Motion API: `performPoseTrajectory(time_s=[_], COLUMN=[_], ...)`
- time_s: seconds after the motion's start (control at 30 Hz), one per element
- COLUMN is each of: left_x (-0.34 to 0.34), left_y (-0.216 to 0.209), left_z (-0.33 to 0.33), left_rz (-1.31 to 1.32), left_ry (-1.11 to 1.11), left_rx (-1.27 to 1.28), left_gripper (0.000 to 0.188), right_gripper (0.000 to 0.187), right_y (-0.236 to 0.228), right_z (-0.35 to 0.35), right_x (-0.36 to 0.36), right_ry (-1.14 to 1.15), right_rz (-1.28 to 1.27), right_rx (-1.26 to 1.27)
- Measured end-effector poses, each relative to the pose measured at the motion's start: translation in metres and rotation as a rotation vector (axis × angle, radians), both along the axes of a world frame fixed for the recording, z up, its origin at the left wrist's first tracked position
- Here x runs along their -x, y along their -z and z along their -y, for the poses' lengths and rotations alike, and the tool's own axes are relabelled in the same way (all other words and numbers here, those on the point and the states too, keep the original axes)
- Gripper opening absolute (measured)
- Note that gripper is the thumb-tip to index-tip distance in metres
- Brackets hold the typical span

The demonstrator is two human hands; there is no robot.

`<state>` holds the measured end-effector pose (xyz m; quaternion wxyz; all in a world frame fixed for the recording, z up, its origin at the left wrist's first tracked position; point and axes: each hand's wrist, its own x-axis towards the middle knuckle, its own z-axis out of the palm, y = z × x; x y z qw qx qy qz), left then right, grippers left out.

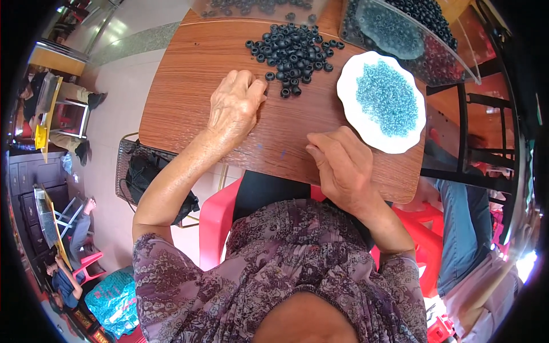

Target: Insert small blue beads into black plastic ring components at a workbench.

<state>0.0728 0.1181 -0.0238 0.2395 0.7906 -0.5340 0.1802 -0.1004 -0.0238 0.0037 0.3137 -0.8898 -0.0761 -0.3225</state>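
Note:
A loose pile of round black beads (291,54) with holes lies at the far middle of the wooden table (189,68). My left hand (235,103) rests just left of the pile, its fingers curled down and closed. A bit of something dark shows at its fingertips, too small to name. Nearer to me on the right, my right hand (345,166) is closed, thumb against the bent fingers; whatever it may hold is hidden. Beside it stands a white scalloped plate (351,106) heaped with tiny blue-green glass beads (389,100).
A clear plastic box (457,63) of black beads, with a bag of blue-green beads (392,28) in it, stands at the far right. Another bead container (257,8) sits at the far edge. A black bag (151,177) lies left of the table; a person in jeans (466,228) sits at right.

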Motion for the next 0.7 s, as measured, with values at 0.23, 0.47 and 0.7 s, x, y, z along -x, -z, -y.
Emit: performPoseTrajectory(time_s=[0.23, 0.47, 0.7], left_x=[0.026, 0.05, 0.055], left_y=[-0.019, -0.036, -0.031], left_z=[-0.006, 0.004, 0.007], left_rz=[-1.085, -1.909, -1.96], left_ry=[-0.018, 0.14, 0.143], left_rx=[0.289, 0.497, 0.51], left_gripper=[0.015, 0.018, 0.018], right_gripper=[0.019, 0.027, 0.022], right_y=[0.004, 0.004, 0.0], right_z=[-0.003, -0.009, -0.002], right_x=[-0.007, -0.027, -0.025], right_ry=[0.071, 0.141, 0.102], right_rz=[-0.002, 0.018, 0.043], right_rx=[-0.052, -0.34, -0.258])
